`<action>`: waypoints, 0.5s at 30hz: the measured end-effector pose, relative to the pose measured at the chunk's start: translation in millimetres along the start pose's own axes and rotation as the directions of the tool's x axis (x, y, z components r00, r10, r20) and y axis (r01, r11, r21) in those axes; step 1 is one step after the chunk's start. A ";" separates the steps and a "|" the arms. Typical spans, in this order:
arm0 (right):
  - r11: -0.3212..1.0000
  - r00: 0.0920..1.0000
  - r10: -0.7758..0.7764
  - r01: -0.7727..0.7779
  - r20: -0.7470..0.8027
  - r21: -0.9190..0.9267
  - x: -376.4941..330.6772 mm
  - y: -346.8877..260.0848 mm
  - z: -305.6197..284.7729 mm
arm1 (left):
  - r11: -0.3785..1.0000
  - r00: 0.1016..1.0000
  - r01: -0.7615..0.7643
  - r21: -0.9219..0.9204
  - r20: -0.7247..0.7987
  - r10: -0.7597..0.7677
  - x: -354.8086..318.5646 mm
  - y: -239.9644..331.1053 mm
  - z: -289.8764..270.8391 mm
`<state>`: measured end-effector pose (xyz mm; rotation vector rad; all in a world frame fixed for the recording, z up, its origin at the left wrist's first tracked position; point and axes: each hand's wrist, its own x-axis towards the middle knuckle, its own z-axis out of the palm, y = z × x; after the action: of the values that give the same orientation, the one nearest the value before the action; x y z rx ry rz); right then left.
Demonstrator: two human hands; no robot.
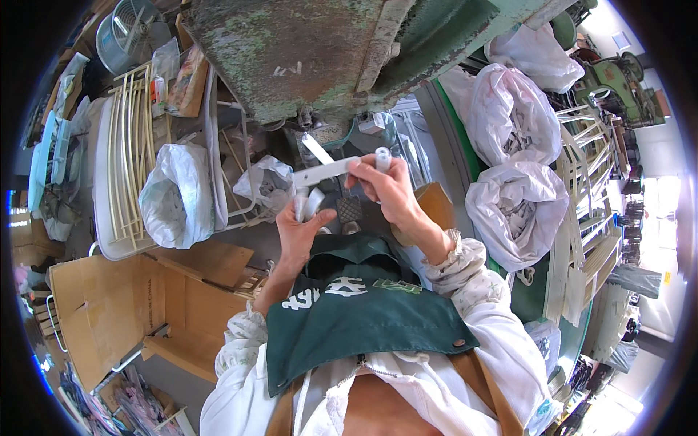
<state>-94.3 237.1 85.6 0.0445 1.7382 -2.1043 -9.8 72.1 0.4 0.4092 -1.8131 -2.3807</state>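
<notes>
left hand (pixel 299 227): gripping white curved pieces (pixel 308 203); right hand (pixel 387 187): pinching flat white strip (pixel 325 172) | white plastic bags (pixel 517 206) right; brown cardboard box (pixel 109 309) lower left

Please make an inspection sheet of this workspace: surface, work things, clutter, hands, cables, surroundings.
Surface: cardboard box at lower left; no bare table seen.
Work things: flat white strip; small white tube; white pieces.
Clutter: white plastic bags of parts on both sides; pale rods on a tray.
Hands: right hand grips the strip and tube; left hand holds the white pieces.
Cables: nothing seen.
Surroundings: worn green machine above; fan at upper left.
</notes>
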 end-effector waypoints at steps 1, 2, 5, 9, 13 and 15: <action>0.995 0.998 0.022 -0.017 -0.053 0.097 -1.4 -1.0 0.9 | 0.998 0.996 0.058 -0.039 -0.067 -0.060 0.1 -1.2 3.3; 0.990 0.995 -0.015 0.029 -0.098 0.140 -3.8 -3.2 4.7 | 0.983 0.984 0.140 -0.119 -0.096 -0.151 0.0 -0.3 4.4; 0.952 0.988 0.141 -0.119 -0.057 0.283 -12.2 8.5 6.1 | 0.843 1.000 0.011 -0.538 0.015 -0.003 -0.7 12.4 22.4; 0.909 0.961 0.271 -0.238 -0.052 0.341 -25.7 33.2 29.1 | 0.932 0.991 0.080 -0.354 -0.069 -0.112 7.0 8.6 26.4; 0.994 0.996 0.086 -0.087 0.005 0.060 -19.9 45.8 37.8 | 0.942 0.968 0.098 -0.321 -0.188 -0.165 14.7 40.6 28.4; 0.845 0.903 -0.430 0.391 -0.027 -0.365 -1.6 42.4 27.8 | 0.975 0.974 0.048 -0.219 -0.206 -0.094 32.1 56.4 11.0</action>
<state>-72.4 205.4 52.6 -0.3573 2.3394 -2.0543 -47.4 58.6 52.6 0.6866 -1.4580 -2.4339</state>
